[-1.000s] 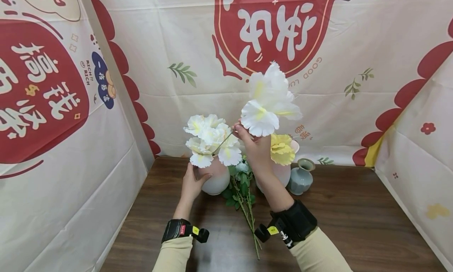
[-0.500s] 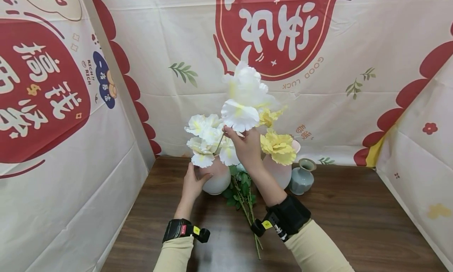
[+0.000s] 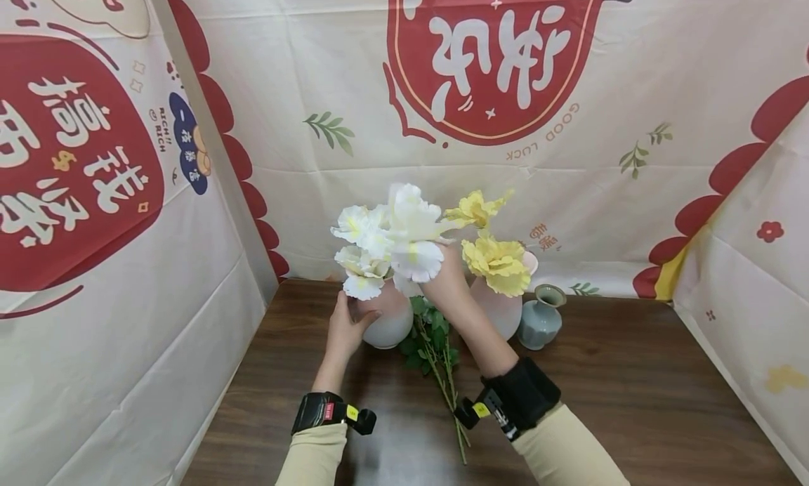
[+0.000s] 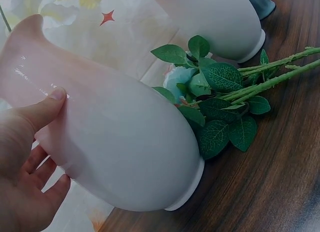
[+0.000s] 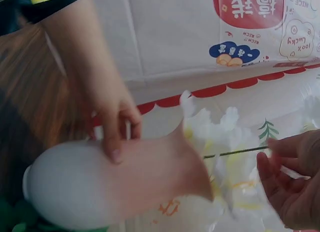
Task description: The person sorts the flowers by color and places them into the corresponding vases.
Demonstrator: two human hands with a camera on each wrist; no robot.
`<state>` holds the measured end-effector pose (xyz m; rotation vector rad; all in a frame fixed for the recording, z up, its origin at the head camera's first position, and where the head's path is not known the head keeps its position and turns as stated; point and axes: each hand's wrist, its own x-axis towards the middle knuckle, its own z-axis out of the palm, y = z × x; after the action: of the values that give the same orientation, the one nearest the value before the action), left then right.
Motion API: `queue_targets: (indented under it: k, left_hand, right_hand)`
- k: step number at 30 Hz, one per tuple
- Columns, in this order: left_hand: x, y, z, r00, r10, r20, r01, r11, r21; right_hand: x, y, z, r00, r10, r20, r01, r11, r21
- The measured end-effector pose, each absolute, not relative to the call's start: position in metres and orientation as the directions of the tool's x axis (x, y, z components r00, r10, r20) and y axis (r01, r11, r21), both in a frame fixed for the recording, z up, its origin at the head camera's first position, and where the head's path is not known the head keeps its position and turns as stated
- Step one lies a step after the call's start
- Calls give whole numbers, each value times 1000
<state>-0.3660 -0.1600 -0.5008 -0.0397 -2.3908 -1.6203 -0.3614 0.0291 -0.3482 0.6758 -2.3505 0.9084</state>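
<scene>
Head view: the left hand (image 3: 344, 329) wraps its thumb and fingers round the neck of the pink-white vase (image 3: 387, 319), which stands upright on the table (image 3: 632, 402). The right hand (image 3: 445, 284), just beside and right of the vase mouth, pinches the thin stem (image 5: 235, 152) of a white flower (image 3: 411, 240). The stem slants from those fingers down and leftward into the mouth, so the right hand is nearer the bloom, the left nearer the vase body.

A glossy, smooth ceramic vase (image 4: 125, 147) stands on a dark wood-grain table (image 3: 632, 402), backed by creased printed cloth (image 3: 316, 64).
</scene>
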Motion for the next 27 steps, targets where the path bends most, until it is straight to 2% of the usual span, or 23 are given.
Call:
queue_targets:
  k: [2,5,8,15,27]
  left_hand:
    - [-366,-160,-501,-967,-120,223,162,386,908]
    - [-367,-160,-502,-965,-126,228,163,391,906]
    - [-369,-161,-504,-966,-131,224,155,401,903]
    - [-370,-160,-505,-966,-125,225,159,402,902]
    - [-369,-160,-505,-970,-128,204,144,372,917]
  right_hand:
    - [-355,36,-358,-782,-276,559,-571,676,-465]
    - [-345,46,-372,-883,-264,387,-461,636,-619]
    - [-338,55,-386,-919,-292,265,-394,628,-671]
    - [-332,71,-421,-934,-321,158,-324,574,-752]
    - [-330,92,-454,-954,-285,89,-249,594,-765]
